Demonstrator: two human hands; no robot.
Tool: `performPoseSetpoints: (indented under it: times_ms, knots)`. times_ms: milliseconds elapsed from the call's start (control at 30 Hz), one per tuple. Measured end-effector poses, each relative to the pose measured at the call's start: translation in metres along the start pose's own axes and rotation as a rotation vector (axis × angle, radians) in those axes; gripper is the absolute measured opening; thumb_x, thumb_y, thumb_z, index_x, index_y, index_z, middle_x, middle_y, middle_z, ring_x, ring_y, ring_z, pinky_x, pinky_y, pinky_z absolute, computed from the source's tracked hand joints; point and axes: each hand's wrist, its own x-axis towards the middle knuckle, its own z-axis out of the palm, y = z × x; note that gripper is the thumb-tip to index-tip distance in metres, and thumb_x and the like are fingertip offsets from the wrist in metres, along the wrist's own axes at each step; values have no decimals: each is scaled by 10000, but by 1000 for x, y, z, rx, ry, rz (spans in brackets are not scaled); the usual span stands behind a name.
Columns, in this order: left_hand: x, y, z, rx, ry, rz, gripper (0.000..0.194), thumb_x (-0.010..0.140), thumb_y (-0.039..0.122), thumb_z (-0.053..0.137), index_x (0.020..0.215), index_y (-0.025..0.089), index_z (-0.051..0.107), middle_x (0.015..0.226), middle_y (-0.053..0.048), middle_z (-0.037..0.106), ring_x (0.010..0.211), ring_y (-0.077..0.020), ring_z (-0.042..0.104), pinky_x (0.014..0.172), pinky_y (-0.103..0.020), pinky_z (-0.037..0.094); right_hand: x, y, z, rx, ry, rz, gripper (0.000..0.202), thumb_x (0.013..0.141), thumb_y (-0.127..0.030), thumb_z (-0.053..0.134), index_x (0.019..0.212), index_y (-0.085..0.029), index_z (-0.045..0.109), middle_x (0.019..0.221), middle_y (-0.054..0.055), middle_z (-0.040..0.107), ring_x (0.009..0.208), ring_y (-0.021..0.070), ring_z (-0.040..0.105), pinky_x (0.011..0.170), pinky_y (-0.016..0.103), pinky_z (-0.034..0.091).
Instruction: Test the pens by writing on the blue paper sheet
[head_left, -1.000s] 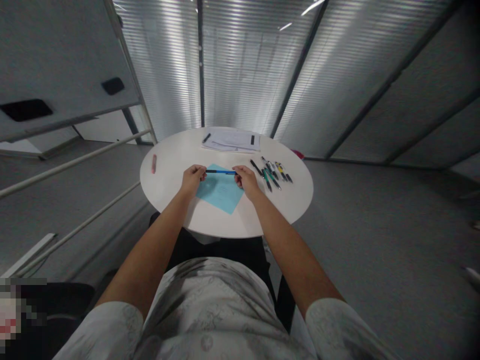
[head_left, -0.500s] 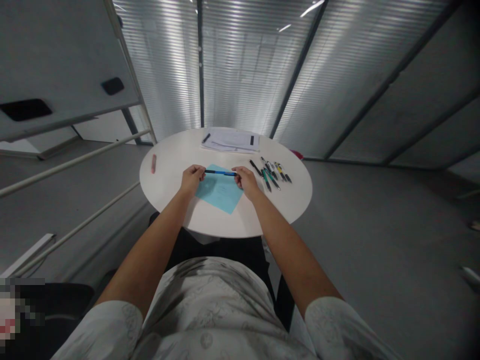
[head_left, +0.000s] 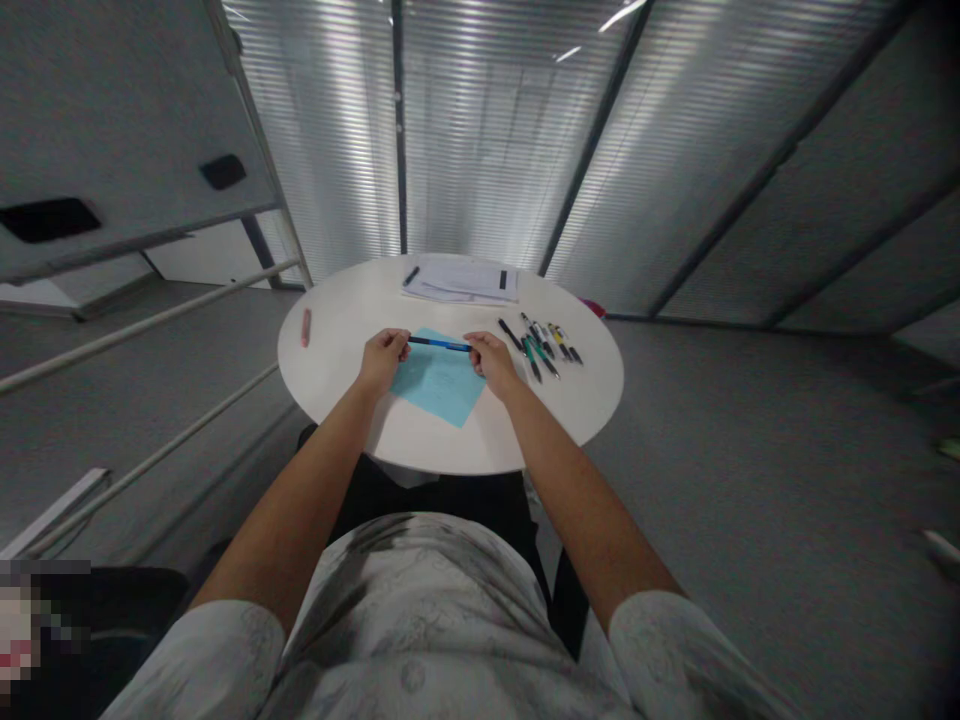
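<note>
Presently, a blue sheet (head_left: 442, 385) lies nearest on the desk (head_left: 559, 405). Above it, left hand (head_left: 382, 358) and right hand (head_left: 491, 360) each grip one end of a blue-black pen (head_left: 440, 344). Pick-up appears complete; setting-down is not. Against the earlier frame, it slopes slightly more rightward. Loose pens (head_left: 545, 345) lie right, papers (head_left: 459, 281) farthest.

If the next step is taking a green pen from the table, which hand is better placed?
Probably the right hand: the green pens lie close by, on its own side, while the left hand is farther away. Both hands hold the blue pen, so the right would first need to let go.
</note>
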Motion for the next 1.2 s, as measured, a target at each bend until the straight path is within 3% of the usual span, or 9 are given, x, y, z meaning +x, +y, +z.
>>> performPoseSetpoints:
  times_ms: [233,1200]
  knots:
    - [2,-3,-1,-31,-3,-4,288,749,411,707,813,130,685,580,14,561,514,-82,468,531,-231,368,0,-1,0,9,2,12,140,814,-304,632,861,-173,616,414,-86,443,353,53,310,380,187,165]
    - [4,-4,-2,-68,-15,-44,194,761,322,660,815,137,684,580,-2,572,509,-91,481,526,-238,356,4,2,-1,19,-4,15,107,783,-256,599,846,-175,628,439,-80,472,349,52,329,380,189,170]
